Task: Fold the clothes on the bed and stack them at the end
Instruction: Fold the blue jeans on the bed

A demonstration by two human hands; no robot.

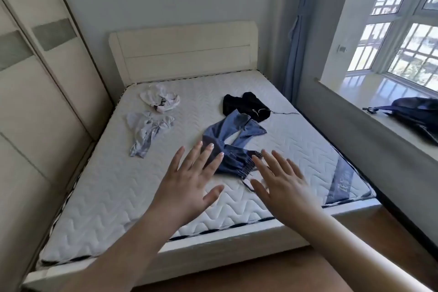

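I see a bare quilted mattress (142,197) on a cream bed frame, with a wardrobe (35,102) off to the left of my hands and a window (403,31) with a blue curtain (296,43) to their right. Both hands hover over the near half of the bed, fingers spread and straight, holding nothing. I count four unfolded garments: beyond and left of my left hand (189,180) lie a white garment (158,101) and, nearer, a pale grey one (147,131). The denim garment (234,140) lies just beyond both hands, its near end partly covered by their fingers. A black garment (246,105) lies farther off, beyond my right hand (279,182), which is blurred. A dark bag (417,114) on the sill is cut off.
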